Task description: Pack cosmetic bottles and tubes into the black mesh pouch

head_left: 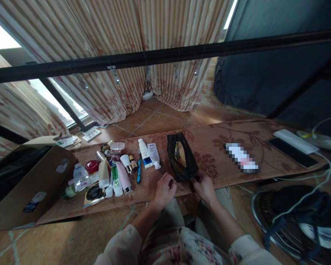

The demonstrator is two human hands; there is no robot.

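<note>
A black pouch [191,162] lies on the cloth-covered bench in front of me, its mouth spread apart. Something yellow and tan shows inside it, too dim to name. At the pouch's near left corner is my left hand [164,190], its fingers curled closed; the fingertips are partly hidden. My right hand [205,188] pinches the near right corner. Left of the pouch lie a white tube [145,152] and a lavender-white tube [153,154], close together. A blue-handled slim tool [139,171] rests beside a pile of cosmetics, including a pink tube [123,176] and a black-and-gold compact [94,193].
A cardboard box [48,180] with black plastic inside stands at the left end. On the right are a blurred-out item [241,157], a dark phone-like slab [292,151] and white cables [320,184]. A black bar [165,57] crosses beyond the bench, before curtains [107,33].
</note>
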